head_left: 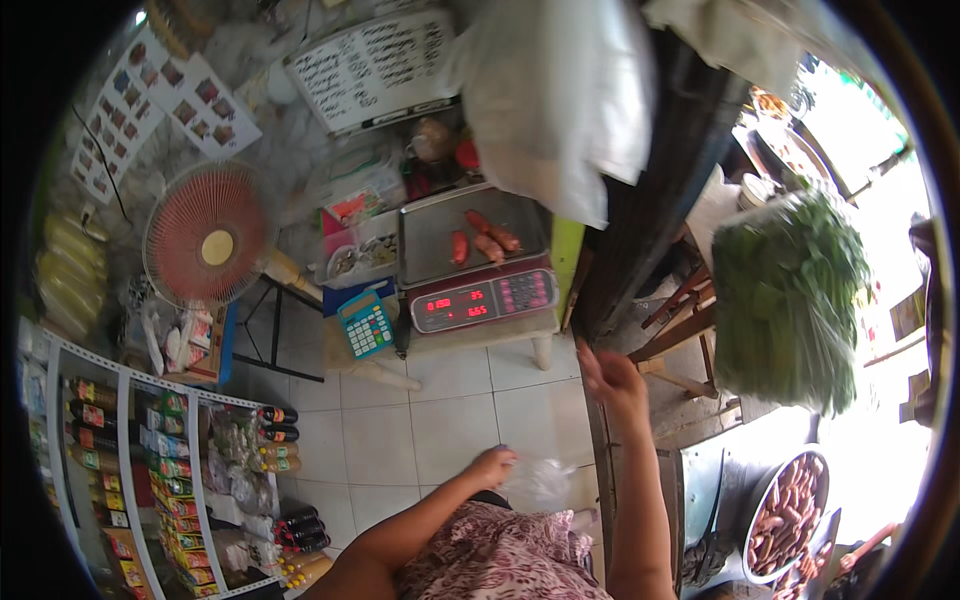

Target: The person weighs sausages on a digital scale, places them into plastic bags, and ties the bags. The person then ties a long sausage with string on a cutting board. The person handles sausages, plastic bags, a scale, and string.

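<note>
My left hand (494, 464), at waist level, is closed on a thin clear plastic bag (538, 479) that hangs to its right. My right hand (611, 377) is raised to the right of the scale's stand, fingers apart and slightly bent, with nothing visible in it. Beyond my hands, a digital scale (483, 302) with a red lit display sits on a small stand; several reddish sausages (486, 246) lie on its pan. A teal calculator (366, 326) is beside the scale, near a container of coins (362, 260).
A fan (205, 232) and shelves of bottles and packets (175, 470) stand left. A white bag (550, 100) hangs above. At right are a dark post (650, 260), bagged greens (790, 300), a basin of sausages (785, 510) and another person's arm (865, 550) at the lower edge.
</note>
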Demonstrator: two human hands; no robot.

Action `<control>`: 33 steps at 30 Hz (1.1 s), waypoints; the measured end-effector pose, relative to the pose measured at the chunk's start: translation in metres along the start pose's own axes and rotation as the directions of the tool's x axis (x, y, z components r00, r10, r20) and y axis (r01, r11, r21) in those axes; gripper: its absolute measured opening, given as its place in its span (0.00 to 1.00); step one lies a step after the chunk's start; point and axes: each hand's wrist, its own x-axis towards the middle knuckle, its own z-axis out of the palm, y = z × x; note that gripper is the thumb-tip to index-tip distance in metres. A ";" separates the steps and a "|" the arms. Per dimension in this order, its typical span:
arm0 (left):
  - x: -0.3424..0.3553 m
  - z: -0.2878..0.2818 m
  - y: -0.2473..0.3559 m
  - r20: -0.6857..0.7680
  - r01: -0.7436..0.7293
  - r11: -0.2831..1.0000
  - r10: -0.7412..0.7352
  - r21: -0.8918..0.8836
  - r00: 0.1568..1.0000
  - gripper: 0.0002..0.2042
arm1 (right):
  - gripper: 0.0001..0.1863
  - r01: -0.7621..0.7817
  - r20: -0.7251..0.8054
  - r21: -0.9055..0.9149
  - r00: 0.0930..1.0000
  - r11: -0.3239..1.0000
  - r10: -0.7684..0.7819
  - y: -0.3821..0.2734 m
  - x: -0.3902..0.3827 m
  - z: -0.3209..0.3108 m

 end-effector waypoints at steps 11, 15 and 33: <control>-0.087 -0.147 -0.149 -0.449 0.141 0.902 -0.332 -0.408 0.830 0.16 | 0.15 0.394 0.179 -0.869 0.815 0.299 -0.552 -0.009 0.234 0.186; -0.082 -0.132 -0.151 -0.351 0.179 0.871 -0.362 -0.457 0.864 0.17 | 0.20 0.557 0.232 -0.807 0.603 0.195 -0.763 -0.002 0.203 0.180; 0.018 0.040 0.034 -0.038 -0.216 0.913 0.244 0.346 0.969 0.16 | 0.13 -0.259 -0.024 -0.831 0.901 0.491 0.434 0.241 -0.240 -0.175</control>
